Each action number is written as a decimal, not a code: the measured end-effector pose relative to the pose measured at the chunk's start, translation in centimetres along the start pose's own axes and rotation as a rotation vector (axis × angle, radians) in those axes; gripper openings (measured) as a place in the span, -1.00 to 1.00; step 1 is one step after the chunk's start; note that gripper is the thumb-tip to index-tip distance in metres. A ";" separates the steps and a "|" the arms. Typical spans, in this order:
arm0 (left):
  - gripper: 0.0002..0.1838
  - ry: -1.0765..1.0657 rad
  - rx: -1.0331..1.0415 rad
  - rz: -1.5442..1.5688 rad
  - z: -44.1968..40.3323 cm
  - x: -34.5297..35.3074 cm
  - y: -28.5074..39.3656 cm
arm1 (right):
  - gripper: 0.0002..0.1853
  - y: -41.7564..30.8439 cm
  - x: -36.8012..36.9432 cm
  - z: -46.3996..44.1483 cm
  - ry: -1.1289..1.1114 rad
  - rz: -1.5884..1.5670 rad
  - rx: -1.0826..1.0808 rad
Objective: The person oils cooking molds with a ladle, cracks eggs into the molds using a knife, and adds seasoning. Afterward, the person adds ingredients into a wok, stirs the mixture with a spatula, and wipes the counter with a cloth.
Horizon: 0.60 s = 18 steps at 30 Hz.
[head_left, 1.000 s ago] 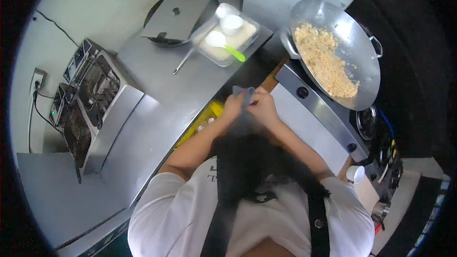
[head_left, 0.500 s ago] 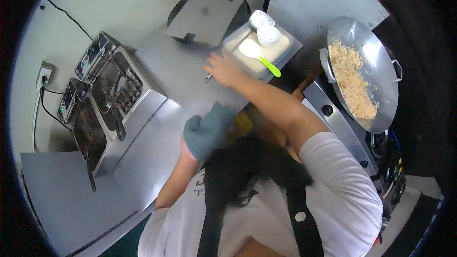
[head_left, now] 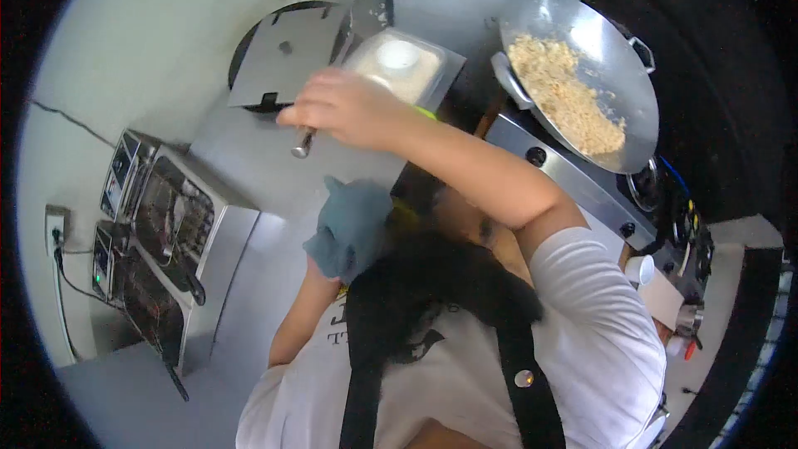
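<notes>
My right hand is closed round the metal handle of a utensil, whose blurred far end rises past the near-left side of the clear tub. White bits fly in the air beyond it. Inside the tub are pale grains and a white cup; a spoon's green handle shows partly behind my forearm. My left hand wears a grey-blue cloth or mitt and hovers by the counter's front edge; its fingers are covered.
At the right a large wok with fried rice sits on the stove. Two fryers with baskets stand at the left. A round appliance with a flat grey lid is at the back.
My right hand has reached out and taken the handle, and the utensil has lifted. My left hand, apart from the right since the earliest frame, now wears the cloth. The view has shifted.
</notes>
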<state>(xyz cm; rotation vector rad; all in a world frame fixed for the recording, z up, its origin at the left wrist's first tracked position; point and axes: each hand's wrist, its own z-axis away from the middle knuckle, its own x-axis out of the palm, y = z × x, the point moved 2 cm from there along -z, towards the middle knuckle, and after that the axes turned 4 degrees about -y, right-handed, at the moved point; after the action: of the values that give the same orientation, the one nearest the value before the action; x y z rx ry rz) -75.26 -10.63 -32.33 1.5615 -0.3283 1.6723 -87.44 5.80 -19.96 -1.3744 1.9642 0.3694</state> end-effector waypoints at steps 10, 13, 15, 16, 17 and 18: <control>-0.64 -0.575 -0.115 0.100 -18.1 7.4 -8.9 | -0.83 -10.0 -30.0 14.3 0.943 0.126 0.339; -0.64 -0.498 -0.116 0.012 -24.4 7.3 -12.6 | -0.84 -10.1 -30.9 21.9 0.978 0.321 0.622; -0.63 -0.282 -0.096 -0.102 -28.8 6.4 -14.7 | -0.87 -10.5 -29.8 26.3 0.981 0.363 0.785; -0.63 -0.301 -0.114 -0.104 -29.6 7.4 -15.5 | -0.88 -10.8 -29.3 28.1 0.978 0.361 0.855; -0.63 -0.244 -0.090 -0.100 -30.3 8.2 -16.1 | -0.88 -11.1 -29.2 29.5 1.074 0.286 0.753; -0.64 -0.186 -0.062 -0.098 -30.7 9.1 -16.5 | -0.87 -12.7 -30.1 30.4 1.044 0.394 0.834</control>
<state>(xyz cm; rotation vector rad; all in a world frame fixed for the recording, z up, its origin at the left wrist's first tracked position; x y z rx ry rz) -84.94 23.91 -35.50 1.6633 -0.3894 1.4327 -58.65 39.84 -19.14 -0.6080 2.6927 -1.1152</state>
